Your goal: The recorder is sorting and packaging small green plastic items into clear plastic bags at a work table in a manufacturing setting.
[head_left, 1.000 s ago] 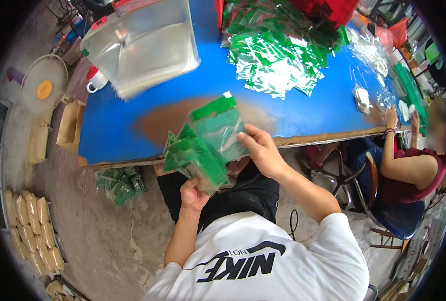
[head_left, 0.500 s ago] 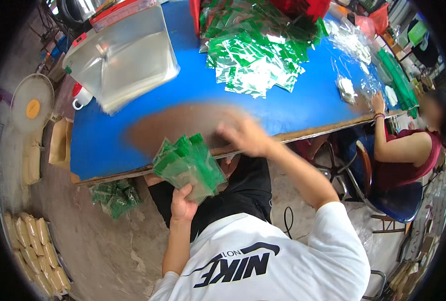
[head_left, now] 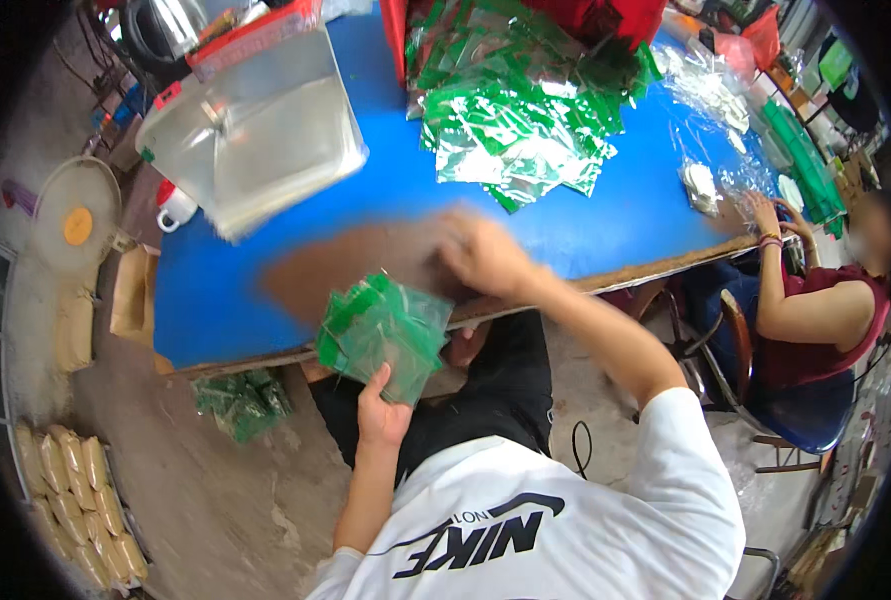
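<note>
My left hand (head_left: 383,412) grips a fanned stack of small plastic bags (head_left: 387,335), part clear and part green, with the thumb on top. The stack is over my lap at the front edge of the blue table (head_left: 365,215). My right hand (head_left: 483,255) hovers beyond the stack, above a worn brown patch (head_left: 330,270) of the tabletop. Its fingers look bent but are smeared by motion, so I cannot make out anything in them. Farther back lies a large heap of similar green and clear bags (head_left: 525,130).
A pile of large clear plastic sleeves (head_left: 280,150) lies at the back left, beside a white and red mug (head_left: 175,207). Behind the heap is a red container (head_left: 605,20). A co-worker (head_left: 815,310) sits at the right. More green bags (head_left: 242,400) are low by the table's front.
The whole view has shifted slightly. My right hand, still over the brown patch, has its fingers more bent. My left hand keeps the bag stack, which now lies more fanned out.
</note>
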